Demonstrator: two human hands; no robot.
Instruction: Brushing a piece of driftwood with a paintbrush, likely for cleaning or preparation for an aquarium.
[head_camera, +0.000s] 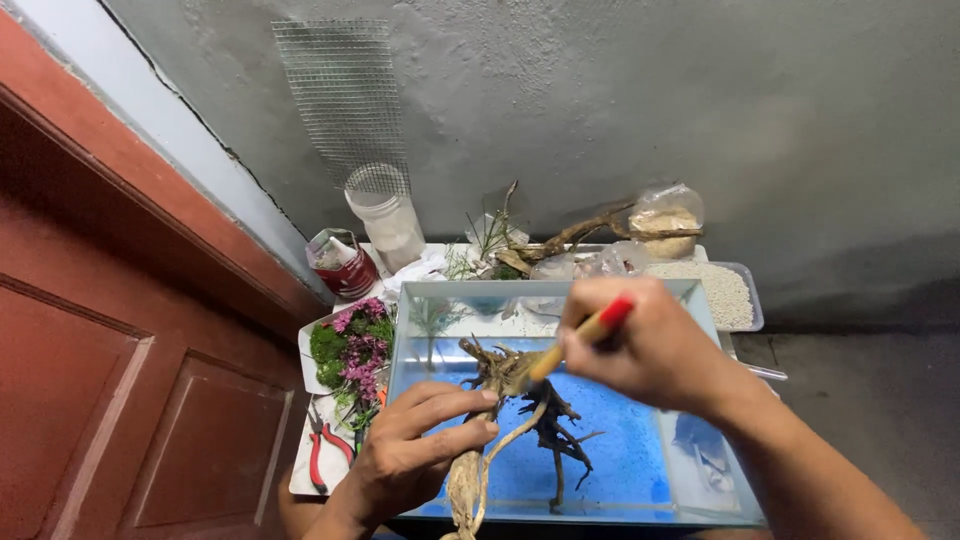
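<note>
A glass tank (700, 300) with blue gravel on its floor stands in front of me. A gnarled piece of driftwood (545, 415) rises out of it. My left hand (415, 450) grips the pale lower branch of the driftwood at the tank's near left side. My right hand (650, 350) is closed around a wooden brush with a red end (585, 332), its tip touching the top of the driftwood.
A tray of green and pink plants (352, 345) and red-handled pliers (320, 455) lie left of the tank. Behind it are a red can (345, 265), a clear jar (388, 218), wire mesh (345, 95), a tray of white gravel (722, 292), a bag of sand (667, 222).
</note>
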